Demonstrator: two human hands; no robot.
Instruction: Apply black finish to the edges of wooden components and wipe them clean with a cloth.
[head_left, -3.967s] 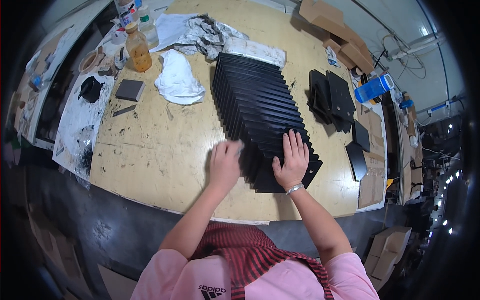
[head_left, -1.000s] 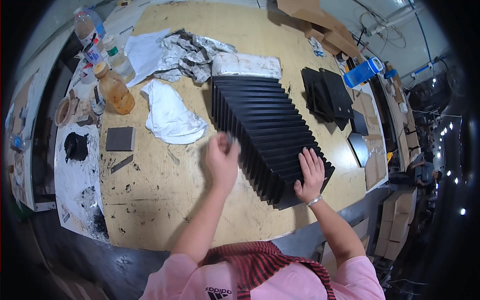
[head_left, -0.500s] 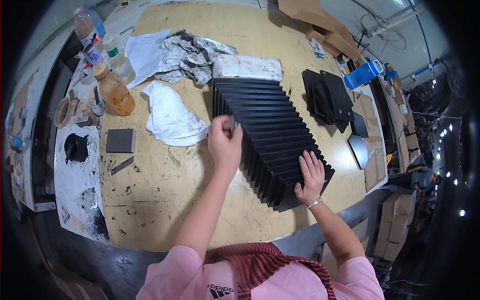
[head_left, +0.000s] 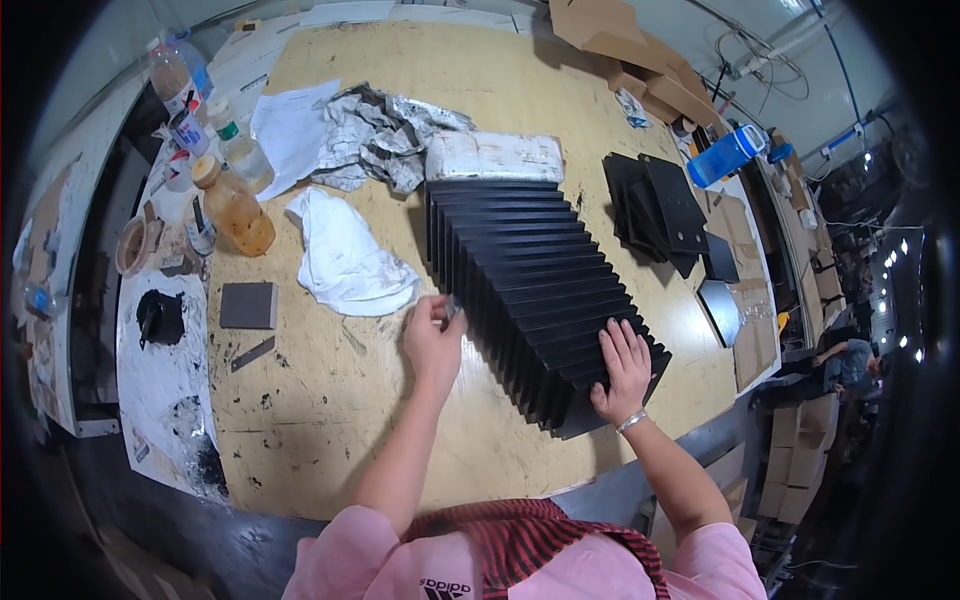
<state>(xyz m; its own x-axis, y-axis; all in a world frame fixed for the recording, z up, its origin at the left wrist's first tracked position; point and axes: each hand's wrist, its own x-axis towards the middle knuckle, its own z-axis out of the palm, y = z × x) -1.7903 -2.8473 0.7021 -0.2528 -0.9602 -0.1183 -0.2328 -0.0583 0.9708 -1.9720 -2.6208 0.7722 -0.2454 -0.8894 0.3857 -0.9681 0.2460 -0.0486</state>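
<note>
A long black pleated bellows (head_left: 545, 290) lies across the table, its folds running side to side. My left hand (head_left: 433, 345) is closed beside its left edge, pinching a small grey piece (head_left: 453, 308) whose kind I cannot make out. That piece is close to the fold edges; whether it touches them I cannot tell. With fingers stretched out, my right hand (head_left: 624, 368) rests flat on top of the bellows near its right near end. Against the far end sits a whitish block (head_left: 495, 157) with worn, stained sides.
Left of the bellows lie a white cloth (head_left: 350, 260), crumpled grey paper (head_left: 375, 135), a dark grey block (head_left: 248, 305) and a bottle of amber liquid (head_left: 238, 215). Black plates (head_left: 655, 205) are stacked at right, with a blue bottle (head_left: 727, 155) beyond.
My left hand has moved nearer to me along the bellows' left side and slightly outward, still pinching the small piece. My right hand stays in place; the view has shifted slightly.
</note>
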